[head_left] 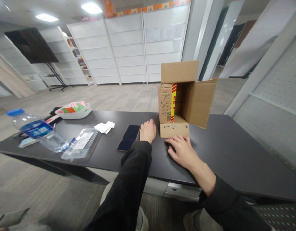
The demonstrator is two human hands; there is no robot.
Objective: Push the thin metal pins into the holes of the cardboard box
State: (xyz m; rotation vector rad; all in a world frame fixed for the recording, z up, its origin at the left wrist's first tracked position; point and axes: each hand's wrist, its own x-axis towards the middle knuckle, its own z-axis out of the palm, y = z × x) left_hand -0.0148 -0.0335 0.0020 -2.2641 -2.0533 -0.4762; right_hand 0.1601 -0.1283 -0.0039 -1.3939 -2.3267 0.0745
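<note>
My left hand (148,131) rests on the dark desk between a phone and a cardboard box. Its fingers are curled in, and whatever they may hold is hidden. My right hand (182,150) lies over the desk just in front of the box, thumb and forefinger apart. Under its fingertips are small dark, thin metal pieces (166,144), partly covered. The cardboard box (165,102) stands with its opening towards me and its flaps spread. Small grey metal heads dot its left side panel, and a row of them crosses the lower flap (174,131).
The phone (130,138) lies left of my left hand. Further left are folded white papers (105,127), a clear plastic case (81,144), a tilted water bottle (39,130) and a white basket (74,112) with colourful packets. The desk (224,150) extends right to a perforated panel.
</note>
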